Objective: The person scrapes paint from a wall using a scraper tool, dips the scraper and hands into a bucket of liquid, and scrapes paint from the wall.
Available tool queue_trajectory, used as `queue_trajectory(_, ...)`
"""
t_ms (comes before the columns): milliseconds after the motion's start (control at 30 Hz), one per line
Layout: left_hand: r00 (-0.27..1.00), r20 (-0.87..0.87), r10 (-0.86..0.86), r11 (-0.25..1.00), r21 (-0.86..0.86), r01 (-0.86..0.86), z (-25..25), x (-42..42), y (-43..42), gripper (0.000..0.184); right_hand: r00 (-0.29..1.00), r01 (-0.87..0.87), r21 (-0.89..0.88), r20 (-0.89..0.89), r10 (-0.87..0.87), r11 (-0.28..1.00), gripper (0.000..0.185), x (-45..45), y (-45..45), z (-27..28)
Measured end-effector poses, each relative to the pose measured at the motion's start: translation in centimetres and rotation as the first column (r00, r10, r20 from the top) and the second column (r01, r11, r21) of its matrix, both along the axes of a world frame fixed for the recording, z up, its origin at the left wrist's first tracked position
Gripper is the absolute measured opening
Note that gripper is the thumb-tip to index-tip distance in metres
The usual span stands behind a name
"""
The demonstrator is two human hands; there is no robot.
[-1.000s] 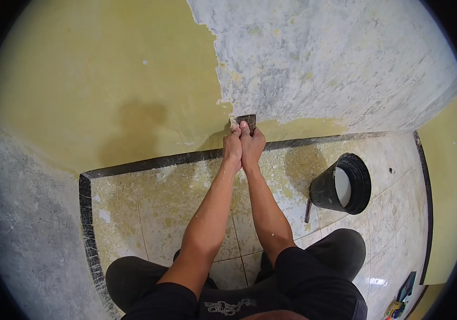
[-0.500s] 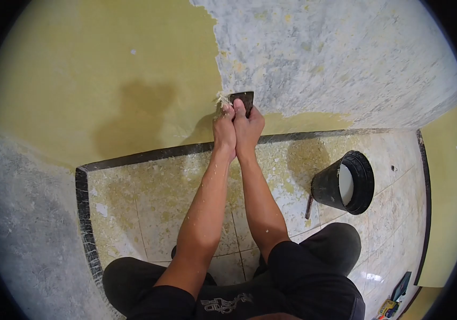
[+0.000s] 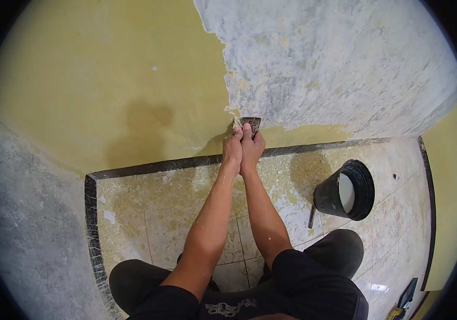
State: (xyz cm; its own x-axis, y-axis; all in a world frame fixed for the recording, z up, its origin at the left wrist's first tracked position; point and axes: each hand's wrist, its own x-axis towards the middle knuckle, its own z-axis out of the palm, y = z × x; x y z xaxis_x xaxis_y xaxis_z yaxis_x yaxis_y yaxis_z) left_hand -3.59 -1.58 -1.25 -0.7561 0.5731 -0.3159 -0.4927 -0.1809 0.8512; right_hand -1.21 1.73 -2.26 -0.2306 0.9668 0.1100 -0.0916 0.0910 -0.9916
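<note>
Both my hands are closed together on a scraper, its dark flat blade against the wall just above the black skirting. My left hand is on the left side, pressed against my right hand, whose thumb lies up along the blade. The handle is hidden in my fingers. Around the blade runs the ragged border between yellow-green paint and the bare grey-white wall. A few peeled paint bits hang by my left fingertips.
A black bucket with whitish content stands on the tiles to the right, a dark stick-like piece beside it. Paint flakes cover the floor below the wall. A yellow and dark object lies at the lower right.
The camera view has shifted, so wall, bucket and hands sit lower in the picture. My hands and the scraper are slightly lower on the wall, and fewer loose shavings show at the blade.
</note>
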Motion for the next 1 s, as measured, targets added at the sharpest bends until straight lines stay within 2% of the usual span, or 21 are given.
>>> queue_trajectory(67,1.0,0.006,0.001,1.0,-0.013,0.0,-0.6,0.5,-0.3,0.04,0.994,-0.013,-0.002,-0.107,0.013,1.0,0.032,0.0,0.1,-1.5)
queue_trajectory(100,1.0,0.028,0.007,1.0,-0.02,-0.007,-0.8,0.7,-0.1,0.04,0.995,-0.009,0.002,-0.104,0.009,1.0,0.032,0.4,0.0,-1.3)
queue_trajectory(200,0.998,0.068,-0.006,0.999,-0.048,0.009,-0.7,0.8,0.5,0.04,0.999,-0.037,-0.004,-0.022,0.037,0.999,0.031,1.3,0.4,-0.7)
queue_trajectory(267,0.996,0.085,-0.024,0.996,-0.08,0.031,-0.1,0.7,0.5,0.039,0.998,-0.05,-0.076,0.036,0.053,0.996,0.03,1.1,0.9,-0.9)
queue_trajectory(367,0.996,0.087,-0.008,0.999,-0.03,0.01,1.4,0.5,0.1,0.038,0.997,-0.051,0.0,0.051,0.051,0.999,0.03,0.6,0.8,0.2)
queue_trajectory(433,0.995,0.104,-0.008,0.995,0.101,-0.002,2.6,-0.2,0.2,0.037,0.998,-0.06,0.006,0.028,0.06,0.998,0.03,0.3,0.6,2.8)
queue_trajectory(467,0.994,0.11,-0.006,0.995,0.098,-0.005,2.1,-0.2,0.3,0.037,0.997,-0.074,0.019,0.007,0.074,0.997,0.03,0.2,0.5,3.5)
queue_trajectory(567,0.998,0.019,0.055,0.99,0.131,-0.057,1.4,-0.5,0.5,0.038,0.998,-0.057,0.028,-0.003,0.057,0.998,0.03,-0.1,0.3,2.4)
queue_trajectory(633,1.0,-0.008,-0.017,0.999,-0.028,0.017,1.4,0.3,0.0,0.038,0.999,-0.042,0.047,0.009,0.041,0.998,0.031,0.7,0.3,0.7)
queue_trajectory(700,0.999,0.029,-0.028,0.998,-0.049,0.029,0.8,1.3,-0.1,0.039,0.985,0.038,0.059,0.168,-0.048,0.998,0.032,1.6,0.4,-0.1)
queue_trajectory(767,0.993,0.095,-0.067,0.995,-0.07,0.074,0.1,0.8,0.6,0.038,0.987,0.017,0.034,0.161,-0.023,0.999,0.033,1.5,1.0,0.1)
queue_trajectory(833,0.995,0.077,-0.057,0.995,-0.077,0.063,0.1,0.8,0.6,0.037,0.983,0.002,-0.014,0.182,0.001,1.0,0.034,1.8,1.0,-0.2)
queue_trajectory(900,0.997,0.061,-0.051,0.995,-0.085,0.056,0.2,0.5,0.9,0.036,0.989,0.033,0.027,0.143,-0.036,0.999,0.035,1.0,1.0,-0.6)
queue_trajectory(967,0.994,0.112,0.002,0.996,0.091,-0.012,0.0,-0.1,1.2,0.034,0.986,0.004,0.036,0.168,-0.01,0.999,0.035,1.0,1.1,1.7)
queue_trajectory(1000,0.993,0.117,0.0,0.997,0.082,-0.009,-0.3,-0.3,1.3,0.034,0.983,-0.027,0.048,0.185,0.017,0.998,0.036,0.9,1.1,2.4)
